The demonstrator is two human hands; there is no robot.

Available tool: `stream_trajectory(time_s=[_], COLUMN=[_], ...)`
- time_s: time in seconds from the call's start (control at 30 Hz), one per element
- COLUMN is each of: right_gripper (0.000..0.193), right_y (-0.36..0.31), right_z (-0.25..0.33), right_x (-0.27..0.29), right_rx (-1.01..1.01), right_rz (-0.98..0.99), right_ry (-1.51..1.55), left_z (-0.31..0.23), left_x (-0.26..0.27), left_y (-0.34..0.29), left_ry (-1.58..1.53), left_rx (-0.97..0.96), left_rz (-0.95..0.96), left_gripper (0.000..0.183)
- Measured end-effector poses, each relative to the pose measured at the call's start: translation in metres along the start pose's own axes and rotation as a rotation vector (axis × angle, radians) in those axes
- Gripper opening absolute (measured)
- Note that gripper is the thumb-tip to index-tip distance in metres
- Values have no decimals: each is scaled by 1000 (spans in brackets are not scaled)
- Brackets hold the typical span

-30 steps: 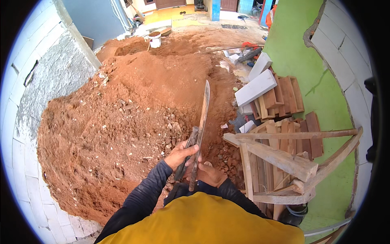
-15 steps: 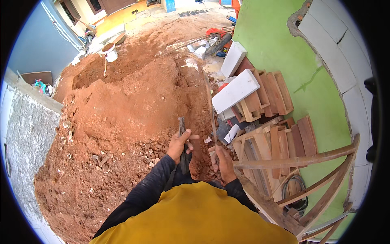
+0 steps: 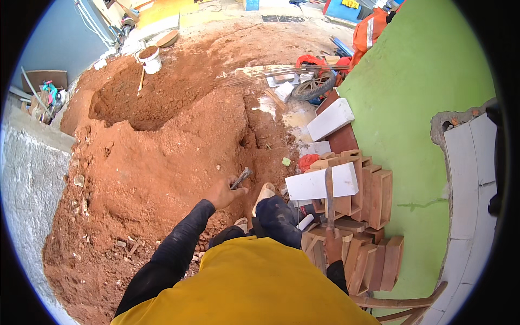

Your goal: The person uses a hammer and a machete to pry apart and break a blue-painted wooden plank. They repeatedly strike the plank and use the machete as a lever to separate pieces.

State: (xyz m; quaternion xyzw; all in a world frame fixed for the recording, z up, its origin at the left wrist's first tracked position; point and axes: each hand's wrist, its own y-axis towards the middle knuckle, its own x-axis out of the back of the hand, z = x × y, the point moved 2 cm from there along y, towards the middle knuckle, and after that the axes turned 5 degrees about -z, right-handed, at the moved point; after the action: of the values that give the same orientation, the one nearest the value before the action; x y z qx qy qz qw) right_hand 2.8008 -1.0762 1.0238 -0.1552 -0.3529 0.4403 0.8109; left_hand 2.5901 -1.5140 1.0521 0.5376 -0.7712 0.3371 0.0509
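My left hand [image 3: 220,195] is closed around a short dark metal tool [image 3: 241,178]. Its grey end sticks out past my fingers over the red soil, and its kind is hard to make out. On the right, my right hand [image 3: 333,246] grips the lower end of a long, narrow, rusty-brown blade-like tool [image 3: 329,189]. This tool points away from me and passes in front of a white block [image 3: 303,186]. Wooden box-like frames [image 3: 379,197] are stacked beside and below my right hand.
A mound of red soil [image 3: 162,168] rises on the left, with a dug hollow [image 3: 130,103] behind it. Beyond stands a white bucket [image 3: 151,60]. A green wall [image 3: 433,157] bounds the right. My sandalled foot [image 3: 265,195] rests on soil near a wheel [image 3: 314,86].
I have moved forward over the soil, and my feet now show. My hands have drawn apart; the right has swung right with its long tool, over the wooden frames.
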Motion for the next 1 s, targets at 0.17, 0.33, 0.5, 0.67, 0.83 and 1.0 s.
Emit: stream_trajectory(time_s=[0.17,0.33,0.5,0.67,0.83,1.0], right_gripper=[33,47,47,56,68,77], right_y=[151,361,477,606,781,860], right_z=[17,119,311,463,495,528], right_x=[-44,-107,-136,-171,-278,-383], right_rx=[112,-10,26,296,179,-60], right_rz=[-51,61,99,-16,-165,-227], right_ry=[-369,-488,-368,-570,-703,-574], left_z=[-30,80,247,255,209,66], left_x=[22,52,66,83,123,233], left_y=[192,407,424,461,705,935], left_ry=[101,32,-87,-142,-211,-315], left_rx=[-41,253,861,1145,1037,589], left_rz=[4,-135,-142,64,-42,-384], left_gripper=[41,46,43,24,24,24])
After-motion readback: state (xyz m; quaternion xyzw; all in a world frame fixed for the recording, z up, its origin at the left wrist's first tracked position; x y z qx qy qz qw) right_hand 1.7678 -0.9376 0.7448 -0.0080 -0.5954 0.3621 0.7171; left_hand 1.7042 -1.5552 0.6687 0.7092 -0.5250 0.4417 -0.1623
